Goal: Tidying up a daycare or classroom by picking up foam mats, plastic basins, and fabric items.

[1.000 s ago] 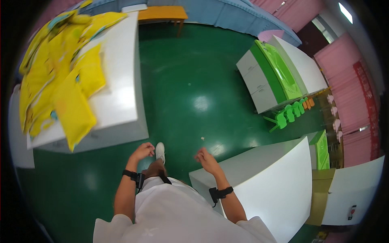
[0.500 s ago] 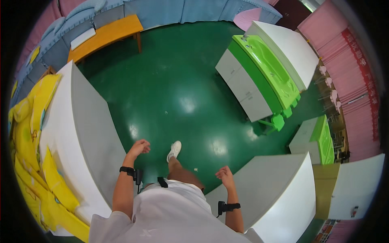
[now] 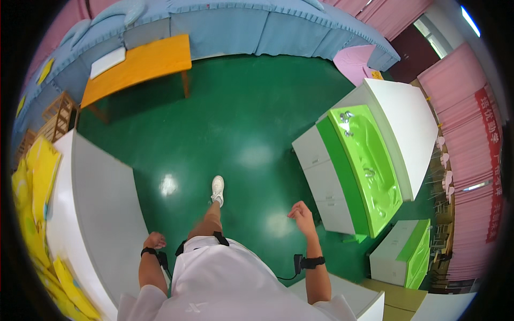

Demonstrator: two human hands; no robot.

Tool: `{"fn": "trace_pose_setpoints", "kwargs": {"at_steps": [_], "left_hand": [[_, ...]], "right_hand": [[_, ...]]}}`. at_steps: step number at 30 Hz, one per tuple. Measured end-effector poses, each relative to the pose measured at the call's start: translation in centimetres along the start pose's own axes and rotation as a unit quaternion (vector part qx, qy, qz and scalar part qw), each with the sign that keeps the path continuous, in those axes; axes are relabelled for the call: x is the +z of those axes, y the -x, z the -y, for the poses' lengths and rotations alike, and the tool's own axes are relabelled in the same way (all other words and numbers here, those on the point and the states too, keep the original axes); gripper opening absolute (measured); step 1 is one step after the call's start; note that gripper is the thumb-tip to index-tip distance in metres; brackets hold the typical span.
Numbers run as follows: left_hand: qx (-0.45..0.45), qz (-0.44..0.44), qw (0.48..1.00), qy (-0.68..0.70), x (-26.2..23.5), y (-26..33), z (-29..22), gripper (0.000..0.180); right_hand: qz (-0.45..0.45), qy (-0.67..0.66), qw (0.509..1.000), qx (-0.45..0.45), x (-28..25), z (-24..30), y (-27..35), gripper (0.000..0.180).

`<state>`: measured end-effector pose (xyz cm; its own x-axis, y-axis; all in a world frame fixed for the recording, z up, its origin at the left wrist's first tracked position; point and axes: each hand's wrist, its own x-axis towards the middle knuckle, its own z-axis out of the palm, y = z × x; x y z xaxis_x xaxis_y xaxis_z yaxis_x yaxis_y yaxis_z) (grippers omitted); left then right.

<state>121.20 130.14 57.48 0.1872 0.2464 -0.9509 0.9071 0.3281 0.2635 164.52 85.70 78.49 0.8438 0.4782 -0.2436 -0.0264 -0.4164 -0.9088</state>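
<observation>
My left hand (image 3: 155, 240) hangs low at my side, loosely curled with nothing seen in it, beside the grey side panel of a white cabinet (image 3: 101, 192). Out ahead of my body on the right is my right hand (image 3: 301, 214), its fingers half bent and apart from the thumb, holding nothing. That hand is nearest the white cabinet with a green sink top (image 3: 369, 171), but does not touch it. Both wrists wear a black strap with a small device. My white shoe (image 3: 217, 188) is on the green floor between the hands.
An orange table (image 3: 136, 67) with a white flat item (image 3: 108, 62) stands far left. Blue-draped furniture (image 3: 214, 35) lines the back. Yellow bedding (image 3: 40, 182) lies at the left. A second green-topped unit (image 3: 399, 251) and a white cabinet (image 3: 342, 297) are at right.
I have moved forward, so the sink unit and orange table appear nearer. My left hand has swung back and down; my right hand has swung forward.
</observation>
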Motion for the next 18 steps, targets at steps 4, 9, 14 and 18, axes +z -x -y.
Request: {"fn": "trace_pose_setpoints", "kwargs": {"at_steps": [4, 9, 14, 18], "left_hand": [[0.026, -0.006, 0.999, -0.022, -0.2, -5.6, -12.0, 0.027], [0.283, 0.007, 0.901, -0.330, -2.5, -12.4, -33.4, 0.016], [0.235, 0.007, 0.964, -0.124, 7.2, -12.7, -66.1, 0.020], [0.268, 0.021, 0.956, -0.119, 10.9, -18.4, -82.5, 0.016]], "right_hand": [[0.015, -0.020, 0.998, 0.062, -1.5, 0.2, -11.5, 0.009], [0.021, -0.105, 0.990, 0.096, -4.1, 3.0, -25.5, 0.009], [-0.080, -0.104, 0.987, 0.092, -10.1, 4.5, -39.9, 0.010], [-0.105, -0.157, 0.978, 0.088, -14.8, 2.4, -53.3, 0.010]]}}
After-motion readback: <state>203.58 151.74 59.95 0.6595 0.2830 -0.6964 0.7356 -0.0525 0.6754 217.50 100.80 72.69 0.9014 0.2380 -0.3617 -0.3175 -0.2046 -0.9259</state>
